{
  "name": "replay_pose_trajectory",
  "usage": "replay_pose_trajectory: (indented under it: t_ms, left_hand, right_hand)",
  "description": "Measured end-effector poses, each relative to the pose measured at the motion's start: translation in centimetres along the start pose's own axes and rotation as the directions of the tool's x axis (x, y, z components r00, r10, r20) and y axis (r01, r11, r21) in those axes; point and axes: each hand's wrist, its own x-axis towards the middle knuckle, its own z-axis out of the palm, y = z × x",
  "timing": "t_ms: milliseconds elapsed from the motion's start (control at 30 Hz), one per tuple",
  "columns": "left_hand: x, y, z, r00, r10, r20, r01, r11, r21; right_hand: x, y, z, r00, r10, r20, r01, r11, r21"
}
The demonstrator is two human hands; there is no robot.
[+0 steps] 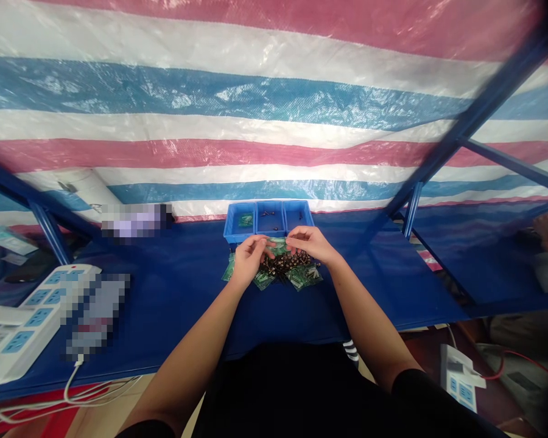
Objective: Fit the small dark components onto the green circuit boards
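A small clear-and-green plastic bag [279,246] is stretched between my two hands. My left hand [250,257] pinches its left side between thumb and fingers. Its right edge is gripped by the closed fingers of my right hand [314,243]. Just below the hands lies a pile of small dark and brass-coloured metal parts [285,266], too small to name exactly. Around the pile are several similar bags, one green bag [304,277] at the front right and another green bag [264,280] at the front left. My fingers partly hide the held bag.
Behind the hands stand three joined blue bins [269,222]; the left holds a green bag, the others a few small parts. On the blue table [173,304] a white power strip [39,313] lies left, beside a blurred-out cabled device [98,313]. Blue metal frame posts [438,155] rise right.
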Motion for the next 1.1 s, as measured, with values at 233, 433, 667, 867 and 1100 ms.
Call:
replay_pose_trajectory:
  t_ms: [233, 433, 667, 867, 1100]
  left_hand:
    - [-0.1, 0.0, -0.2, 1.000, 0.004, -0.003, -0.004, 0.998, 0.059]
    - [0.0, -0.4, 0.0, 0.999, 0.035, -0.036, -0.032, 0.997, 0.075]
    - [-0.3, 0.0, 0.3, 0.999, 0.027, -0.036, -0.025, 0.999, 0.035]
    - [-0.4, 0.2, 0.4, 1.000, 0.009, -0.020, -0.008, 0.999, 0.045]
    - [-0.4, -0.1, 0.3, 0.997, 0.036, -0.065, -0.029, 0.994, 0.105]
  right_hand:
    - [0.1, 0.4, 0.0, 0.999, 0.043, 0.025, -0.043, 0.999, -0.010]
    - [0.5, 1.3, 0.2, 0.999, 0.022, -0.036, -0.020, 0.999, 0.047]
    - [0.4, 1.0, 0.0, 0.999, 0.042, -0.008, -0.042, 0.999, 0.002]
    - [0.4, 1.1, -0.1, 1.000, 0.023, -0.011, -0.023, 1.000, -0.019]
    - [0.3, 0.8, 0.0, 1.000, -0.011, 0.011, 0.011, 1.000, -0.003]
